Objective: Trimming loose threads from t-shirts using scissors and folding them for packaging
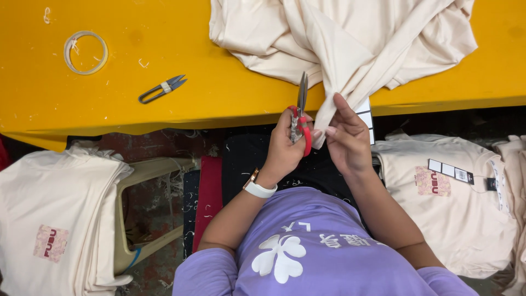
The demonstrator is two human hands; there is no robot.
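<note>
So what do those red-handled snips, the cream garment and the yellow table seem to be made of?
The snips in the left hand: grey, dull-shining blades look like metal; the glossy red handle looks plastic. The cream garment, pinched by the right hand, drapes in soft matte folds, likely a cotton-type knit. The yellow table is smooth with a slight sheen, maybe painted or laminated board; I cannot tell which.
</note>
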